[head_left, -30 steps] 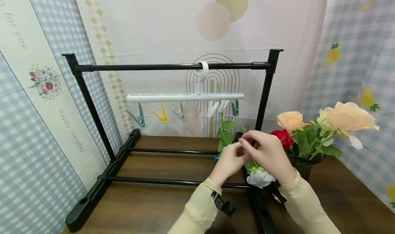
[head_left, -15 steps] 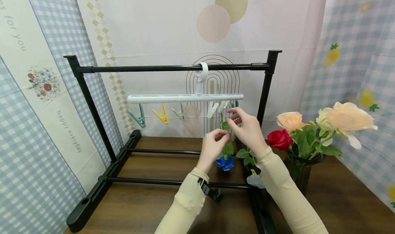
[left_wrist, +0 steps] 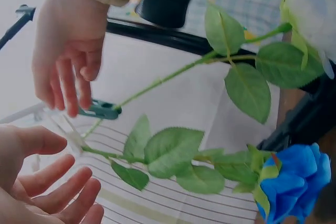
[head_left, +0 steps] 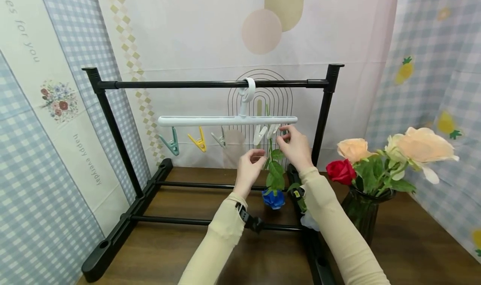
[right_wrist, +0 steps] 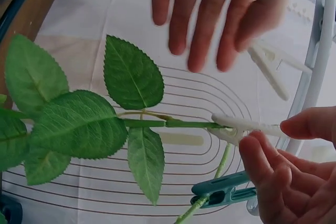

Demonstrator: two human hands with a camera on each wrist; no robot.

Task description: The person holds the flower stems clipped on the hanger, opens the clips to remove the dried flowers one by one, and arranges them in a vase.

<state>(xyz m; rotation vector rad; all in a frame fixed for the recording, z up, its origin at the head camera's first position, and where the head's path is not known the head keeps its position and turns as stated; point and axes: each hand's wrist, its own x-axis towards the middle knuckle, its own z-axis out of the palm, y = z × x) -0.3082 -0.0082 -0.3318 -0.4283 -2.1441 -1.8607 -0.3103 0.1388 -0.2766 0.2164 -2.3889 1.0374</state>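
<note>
A blue rose [head_left: 273, 199] hangs head down, its stem held in a white clip [right_wrist: 247, 125] under a white hanger [head_left: 203, 120]. A white flower [left_wrist: 314, 19] also hangs by its stem, from a dark green clip [left_wrist: 100, 110]. My right hand [head_left: 296, 148] is at the white clip, fingers loosely bent and thumb tip against the clip's end in the right wrist view. Left of the blue rose's stem is my left hand [head_left: 249, 168], fingers spread and holding nothing, as the left wrist view shows.
The hanger hooks over a black rack [head_left: 180, 85] on a wooden table [head_left: 180, 251]. Toward the left hang a green clip [head_left: 171, 143], a yellow clip [head_left: 198, 140] and a grey clip [head_left: 219, 138]. At the right, a dark glass vase [head_left: 361, 214] holds a red rose [head_left: 341, 171] and peach roses.
Both hands have left the white flower's stem and moved up and left. They have parted, the right one now at the white clip. The blue rose has come into view below them.
</note>
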